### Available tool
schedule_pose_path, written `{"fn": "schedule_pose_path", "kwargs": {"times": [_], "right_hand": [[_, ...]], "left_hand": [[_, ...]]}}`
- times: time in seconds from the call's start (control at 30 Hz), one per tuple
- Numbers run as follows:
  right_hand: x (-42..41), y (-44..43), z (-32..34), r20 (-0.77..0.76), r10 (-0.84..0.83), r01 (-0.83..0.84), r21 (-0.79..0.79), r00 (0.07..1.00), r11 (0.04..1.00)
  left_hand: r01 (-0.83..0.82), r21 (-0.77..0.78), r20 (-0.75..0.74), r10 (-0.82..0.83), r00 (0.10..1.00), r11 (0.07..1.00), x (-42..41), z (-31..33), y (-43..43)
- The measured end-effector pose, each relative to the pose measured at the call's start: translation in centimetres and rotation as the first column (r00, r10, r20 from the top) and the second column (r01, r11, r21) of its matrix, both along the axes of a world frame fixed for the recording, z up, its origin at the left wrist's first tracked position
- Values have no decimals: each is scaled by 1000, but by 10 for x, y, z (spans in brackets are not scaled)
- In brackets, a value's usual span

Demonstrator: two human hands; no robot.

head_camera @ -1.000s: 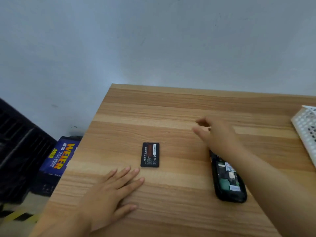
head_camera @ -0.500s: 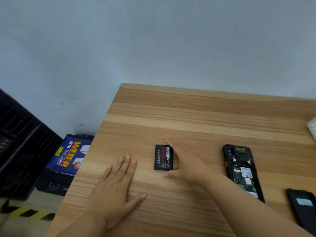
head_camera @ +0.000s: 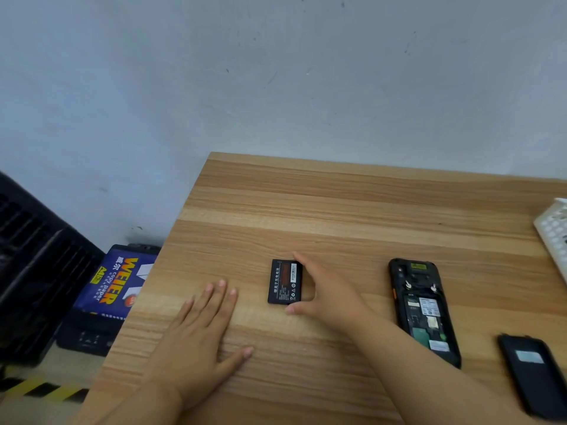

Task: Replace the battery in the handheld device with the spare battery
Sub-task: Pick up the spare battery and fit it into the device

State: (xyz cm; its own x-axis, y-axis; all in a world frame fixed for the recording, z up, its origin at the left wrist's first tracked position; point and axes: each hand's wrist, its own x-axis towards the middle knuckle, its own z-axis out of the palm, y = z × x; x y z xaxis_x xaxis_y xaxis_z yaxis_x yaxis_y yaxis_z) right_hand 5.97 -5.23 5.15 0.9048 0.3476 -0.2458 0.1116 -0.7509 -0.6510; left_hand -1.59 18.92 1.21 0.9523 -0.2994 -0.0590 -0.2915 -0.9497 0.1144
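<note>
The spare battery (head_camera: 285, 282), a black slab with a red label, lies flat on the wooden table (head_camera: 337, 204). My right hand (head_camera: 325, 294) reaches across to it, forefinger at its far end and thumb at its near end, pinching it where it lies. Flat on the table to the battery's left rests my left hand (head_camera: 199, 335), fingers spread and straight. The black handheld device (head_camera: 423, 311) lies face down to the right, its back off and the battery bay showing labels and a green board.
A black back cover (head_camera: 534, 375) lies right of the device near the front edge. A white perforated basket (head_camera: 555, 237) sits at the far right. Off the table's left edge are a blue copy-paper box (head_camera: 116, 283) and a dark slatted crate (head_camera: 36, 271).
My right hand swung left from above the device to the battery and closed its thumb and forefinger on it. The left hand stayed flat on the table.
</note>
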Motion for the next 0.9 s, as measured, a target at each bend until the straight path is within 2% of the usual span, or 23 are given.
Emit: {"fn": "schedule_pose_path", "kwargs": {"times": [0.33, 0.53, 0.63, 0.9], "right_hand": [[-7, -10, 9, 1, -33, 33, 63, 999, 997], [-20, -57, 43, 140, -71, 63, 61, 988, 996], [-26, -94, 55, 188, -140, 133, 51, 972, 990], [-57, -175, 55, 199, -273, 270, 43, 941, 962]], "left_hand": [[-32, 7, -3, 32, 999, 999, 0, 3, -1], [-116, -2, -28, 116, 993, 993, 1, 1, -8], [-175, -6, -50, 174, 983, 985, 4, 7, -26], [25, -76, -75, -30, 997, 997, 9, 5, -128]]}}
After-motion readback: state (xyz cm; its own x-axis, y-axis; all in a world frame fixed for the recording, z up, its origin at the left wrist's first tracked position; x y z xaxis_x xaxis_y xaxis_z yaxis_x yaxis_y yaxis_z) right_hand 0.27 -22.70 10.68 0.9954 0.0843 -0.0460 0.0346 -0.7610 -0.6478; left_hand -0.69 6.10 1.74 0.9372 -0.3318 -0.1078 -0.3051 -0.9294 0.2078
